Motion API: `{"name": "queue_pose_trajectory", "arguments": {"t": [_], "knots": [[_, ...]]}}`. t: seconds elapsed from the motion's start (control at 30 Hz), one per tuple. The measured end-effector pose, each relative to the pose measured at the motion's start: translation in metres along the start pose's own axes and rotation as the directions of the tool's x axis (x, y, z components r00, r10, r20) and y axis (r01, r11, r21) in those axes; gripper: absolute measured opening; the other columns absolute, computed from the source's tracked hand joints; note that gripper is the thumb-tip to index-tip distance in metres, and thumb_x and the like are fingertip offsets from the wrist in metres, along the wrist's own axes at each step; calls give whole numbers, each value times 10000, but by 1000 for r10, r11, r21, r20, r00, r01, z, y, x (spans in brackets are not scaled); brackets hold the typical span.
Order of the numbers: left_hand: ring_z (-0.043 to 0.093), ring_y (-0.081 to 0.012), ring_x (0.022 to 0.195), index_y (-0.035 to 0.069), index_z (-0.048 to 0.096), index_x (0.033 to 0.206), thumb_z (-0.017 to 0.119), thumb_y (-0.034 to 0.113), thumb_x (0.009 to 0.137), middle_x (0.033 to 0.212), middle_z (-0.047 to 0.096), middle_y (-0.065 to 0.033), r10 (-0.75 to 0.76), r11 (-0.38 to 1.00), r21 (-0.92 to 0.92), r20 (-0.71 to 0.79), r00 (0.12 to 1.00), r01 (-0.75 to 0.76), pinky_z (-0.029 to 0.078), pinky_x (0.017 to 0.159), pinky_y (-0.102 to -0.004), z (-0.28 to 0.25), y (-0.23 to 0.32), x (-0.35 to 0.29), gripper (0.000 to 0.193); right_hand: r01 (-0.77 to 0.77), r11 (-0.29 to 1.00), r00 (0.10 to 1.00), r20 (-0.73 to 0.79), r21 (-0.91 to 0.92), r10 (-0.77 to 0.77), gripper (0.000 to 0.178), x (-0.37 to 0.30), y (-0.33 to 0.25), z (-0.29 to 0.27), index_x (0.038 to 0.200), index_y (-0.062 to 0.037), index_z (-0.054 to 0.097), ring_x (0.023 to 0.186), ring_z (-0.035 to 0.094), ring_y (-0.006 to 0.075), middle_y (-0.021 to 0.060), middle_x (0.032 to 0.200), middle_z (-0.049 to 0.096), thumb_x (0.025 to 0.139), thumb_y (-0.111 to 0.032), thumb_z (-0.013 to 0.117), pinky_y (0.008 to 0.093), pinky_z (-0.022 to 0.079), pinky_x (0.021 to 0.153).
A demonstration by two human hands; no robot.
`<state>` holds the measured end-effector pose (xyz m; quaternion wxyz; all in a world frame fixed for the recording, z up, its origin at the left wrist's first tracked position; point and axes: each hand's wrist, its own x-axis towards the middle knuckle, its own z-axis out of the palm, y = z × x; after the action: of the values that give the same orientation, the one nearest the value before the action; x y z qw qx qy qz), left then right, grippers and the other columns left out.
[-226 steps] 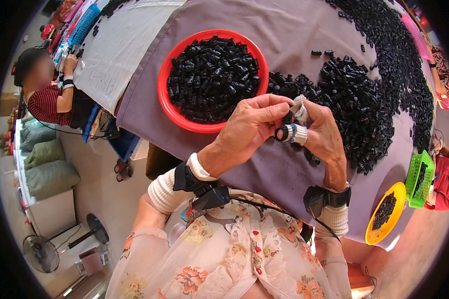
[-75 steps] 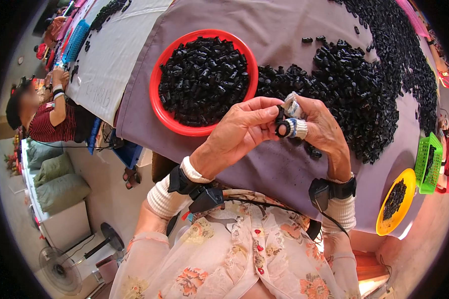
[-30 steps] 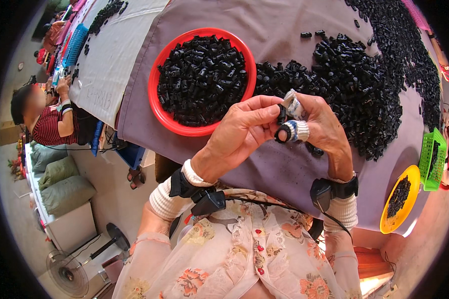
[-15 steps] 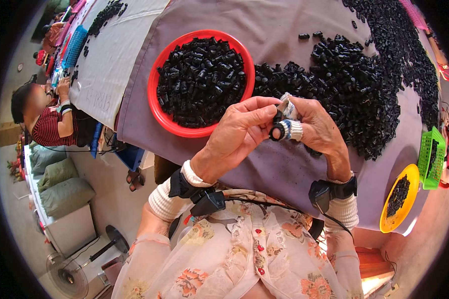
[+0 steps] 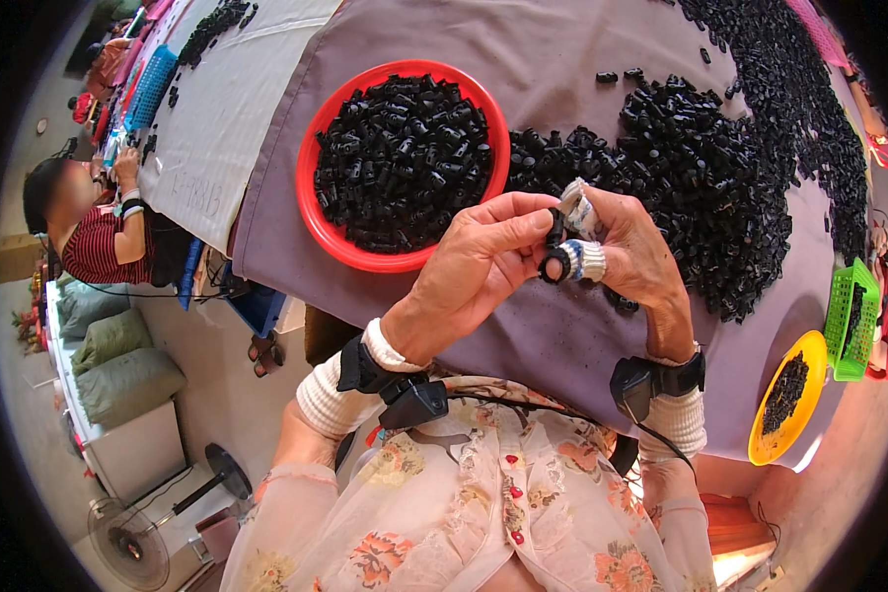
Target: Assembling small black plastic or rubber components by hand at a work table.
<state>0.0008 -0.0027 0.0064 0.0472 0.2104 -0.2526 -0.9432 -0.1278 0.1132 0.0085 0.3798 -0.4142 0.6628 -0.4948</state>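
Observation:
In front of me my two hands meet over the near edge of the cloth. My left hand [image 5: 479,261] pinches a small black plastic part [image 5: 555,229] between thumb and index finger. From the other side my right hand [image 5: 641,247] closes on the same part, partly hiding it. White cloth covers [image 5: 584,209] wrap the right thumb and index finger, and a black band sits at the thumb's tip. Just beyond the left hand stands a red basin [image 5: 304,178] heaped with similar black parts [image 5: 405,163]. A large pile of them [image 5: 701,187] lies beyond the right hand.
More black parts [image 5: 809,128] spread along the table's right side. At the right edge are a yellow plate [image 5: 760,444] and a green basket [image 5: 839,316], both holding black pieces. Another person [image 5: 104,242] sits at the far left table. A fan [image 5: 128,543] stands lower left.
Both hands stay in nearly the same place. The right index finger has shifted slightly, and more of the black part shows between the fingertips. The whole view has moved a little.

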Motion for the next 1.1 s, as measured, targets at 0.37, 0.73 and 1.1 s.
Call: {"name": "queue_pose_trajectory", "arguments": {"t": [0.37,0.73,1.1], "knots": [[542,-92,706,-6,550,1012,547,80,853,852,588,-42,5,1000,14,-31,1000,-4,464,657,-223,-1,-1,0,181,-32,999,999,38,37,31,312,-1,7,1,817,-27,579,626,484,35,-27,693,575,636,-191,773,198,395,544],[552,-93,725,-4,552,1007,546,81,854,873,594,-50,19,999,28,-6,1000,-19,472,652,-222,-5,-2,0,176,26,999,999,30,37,-27,302,-1,13,5,840,-36,579,625,473,35,-44,695,557,660,-198,760,196,386,546],[580,-115,763,-12,539,1033,516,83,869,904,603,-73,21,1000,2,43,999,-21,490,660,-232,-3,-3,-1,191,89,991,995,38,98,-93,324,-3,9,4,779,-21,574,574,405,55,-15,610,493,672,-274,746,239,361,510]]}}
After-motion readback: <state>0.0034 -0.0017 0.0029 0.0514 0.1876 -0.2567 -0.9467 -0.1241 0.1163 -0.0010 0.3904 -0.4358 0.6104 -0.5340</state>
